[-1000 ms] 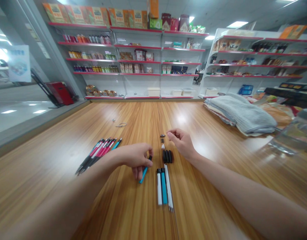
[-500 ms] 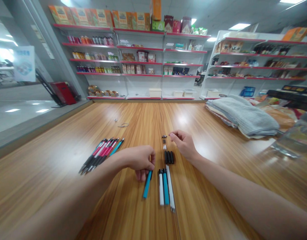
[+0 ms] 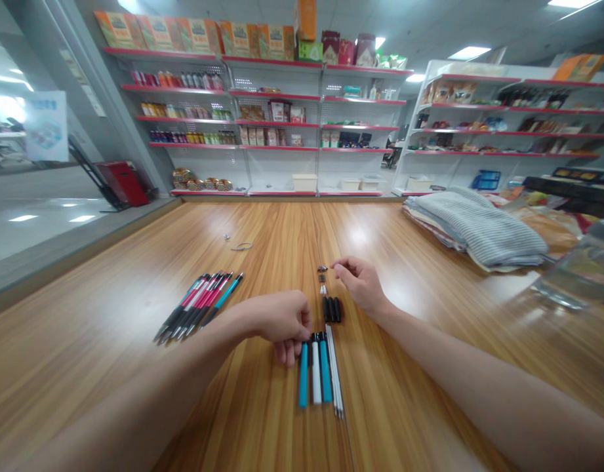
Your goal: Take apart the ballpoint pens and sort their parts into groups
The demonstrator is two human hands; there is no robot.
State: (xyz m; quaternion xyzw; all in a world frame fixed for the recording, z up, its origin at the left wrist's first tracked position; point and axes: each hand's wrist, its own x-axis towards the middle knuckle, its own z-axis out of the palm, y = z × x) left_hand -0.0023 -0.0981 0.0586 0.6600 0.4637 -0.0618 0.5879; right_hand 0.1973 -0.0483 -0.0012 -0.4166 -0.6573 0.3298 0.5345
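My left hand (image 3: 281, 322) is closed round the top end of a teal pen barrel (image 3: 303, 380), which lies on the wooden table (image 3: 134, 393) beside a white barrel (image 3: 315, 377) and another teal barrel (image 3: 325, 375). Thin white refills (image 3: 335, 383) lie just right of them. My right hand (image 3: 361, 283) is pinched on a tiny part I cannot make out, next to small springs and tips (image 3: 322, 269). Three black grip pieces (image 3: 331, 309) lie between my hands. A bunch of assembled pink and teal pens (image 3: 199, 307) rests to the left.
Folded striped cloths (image 3: 479, 226) are stacked at the right of the table, with a clear plastic container (image 3: 577, 265) nearer me. A small metal ring and clip (image 3: 240, 246) lie farther back. Store shelves (image 3: 282, 118) line the walls behind.
My left hand has carried the teal barrel rightward and laid it parallel beside the white and teal barrels. My right hand has stayed pinched near the small parts.
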